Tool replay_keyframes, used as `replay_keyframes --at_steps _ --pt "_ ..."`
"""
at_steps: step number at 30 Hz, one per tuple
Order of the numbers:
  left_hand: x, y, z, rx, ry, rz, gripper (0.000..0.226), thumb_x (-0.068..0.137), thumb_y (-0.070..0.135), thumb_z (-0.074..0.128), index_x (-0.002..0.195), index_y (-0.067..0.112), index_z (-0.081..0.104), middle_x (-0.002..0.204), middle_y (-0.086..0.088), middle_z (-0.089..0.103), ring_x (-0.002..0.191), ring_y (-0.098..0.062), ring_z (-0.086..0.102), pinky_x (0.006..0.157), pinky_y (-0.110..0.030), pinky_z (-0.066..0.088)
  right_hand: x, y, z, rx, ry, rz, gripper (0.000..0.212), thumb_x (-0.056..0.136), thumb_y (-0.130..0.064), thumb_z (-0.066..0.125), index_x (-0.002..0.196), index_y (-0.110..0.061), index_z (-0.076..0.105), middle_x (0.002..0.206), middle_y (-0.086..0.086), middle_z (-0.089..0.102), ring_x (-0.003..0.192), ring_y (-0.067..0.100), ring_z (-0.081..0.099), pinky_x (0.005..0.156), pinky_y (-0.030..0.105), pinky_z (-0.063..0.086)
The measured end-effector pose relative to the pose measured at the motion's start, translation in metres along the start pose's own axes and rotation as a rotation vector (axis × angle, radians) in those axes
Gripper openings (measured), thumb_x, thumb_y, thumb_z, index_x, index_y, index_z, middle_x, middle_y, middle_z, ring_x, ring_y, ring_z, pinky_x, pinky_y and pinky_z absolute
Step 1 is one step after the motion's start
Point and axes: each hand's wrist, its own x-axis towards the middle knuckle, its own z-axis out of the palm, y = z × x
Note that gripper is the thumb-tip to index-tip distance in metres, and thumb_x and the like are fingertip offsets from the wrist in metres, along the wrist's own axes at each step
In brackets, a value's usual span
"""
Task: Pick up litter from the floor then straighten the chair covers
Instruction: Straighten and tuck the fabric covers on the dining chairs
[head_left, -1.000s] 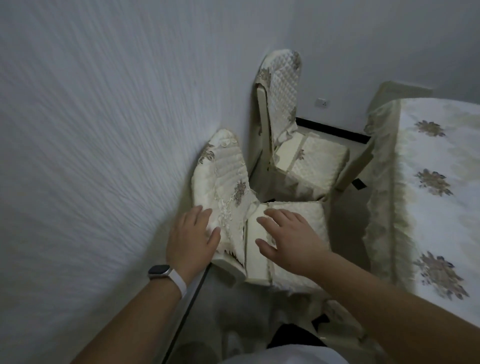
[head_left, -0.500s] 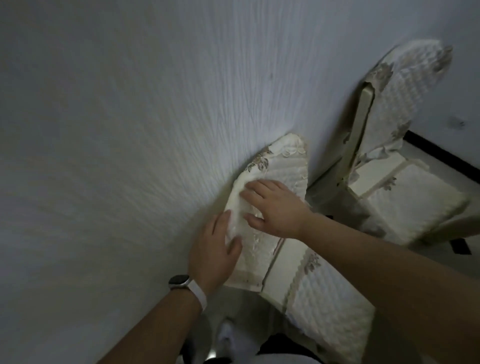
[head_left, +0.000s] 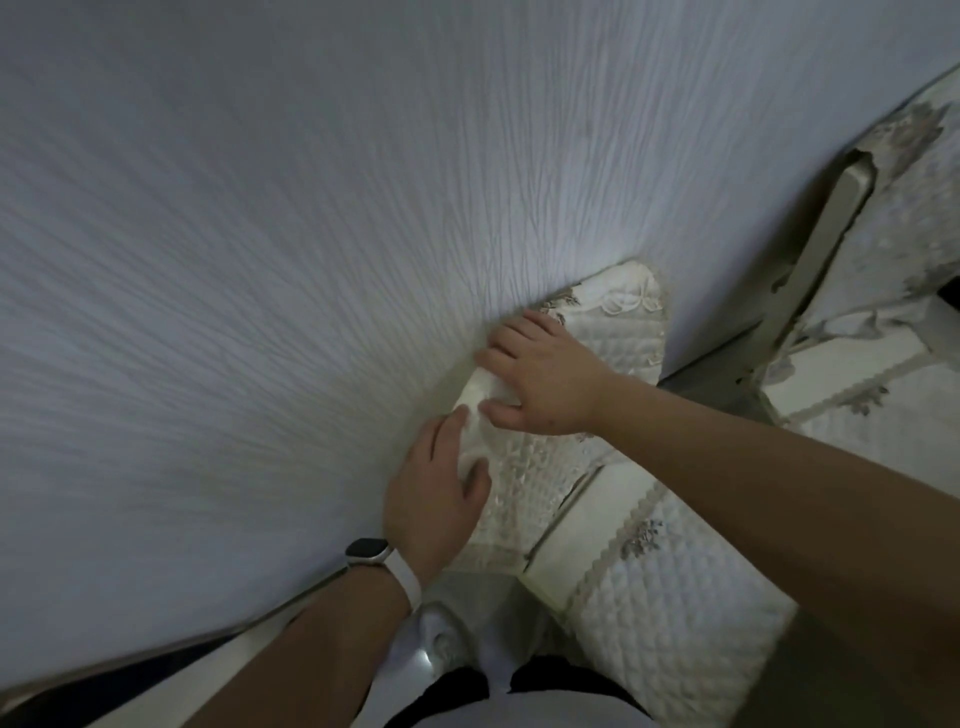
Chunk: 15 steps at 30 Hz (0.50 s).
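The near chair's quilted cream back cover, edged with lace and flower prints, leans close against the wall. My left hand, with a white watch on its wrist, grips the cover's wall-side edge low down, thumb on the front. My right hand sits higher on the same edge and pinches a bunched fold of cloth between thumb and fingers. Below lies the matching seat cover, partly hidden by my right forearm. No litter is in sight.
A textured white wall fills the left and top. A second covered chair with a bare frame post stands at the right. A strip of shiny floor shows between wall and seat, above my legs.
I have leaned closer to the near chair. My right hand moved from the seat up onto the back cover's wall-side edge. My left hand stayed low on that edge.
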Motion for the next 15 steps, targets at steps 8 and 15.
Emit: replay_keyframes --at_steps 8,15 --pt "0.001 0.0 -0.001 -0.051 -0.011 0.016 0.06 0.088 0.032 0.064 0.142 0.017 0.043 0.126 -0.004 0.055 0.103 -0.02 0.061 0.075 -0.026 0.047 -0.007 -0.006 0.0 0.001 0.023 0.022 0.058 0.08 -0.06 0.052 0.109 -0.011 0.064 0.1 0.007 0.059 0.103 0.028 0.054 0.108 0.045 0.031" --pt "-0.004 0.011 0.006 -0.092 -0.089 0.045 0.06 0.089 0.029 0.06 0.144 0.02 0.039 0.127 -0.002 0.054 0.1 -0.023 0.061 0.072 -0.035 0.053 -0.029 -0.005 -0.005 -0.028 0.015 0.07 0.054 0.082 -0.062 0.054 0.104 -0.014 0.064 0.098 0.005 0.056 0.099 0.025 0.053 0.104 0.044 0.033"
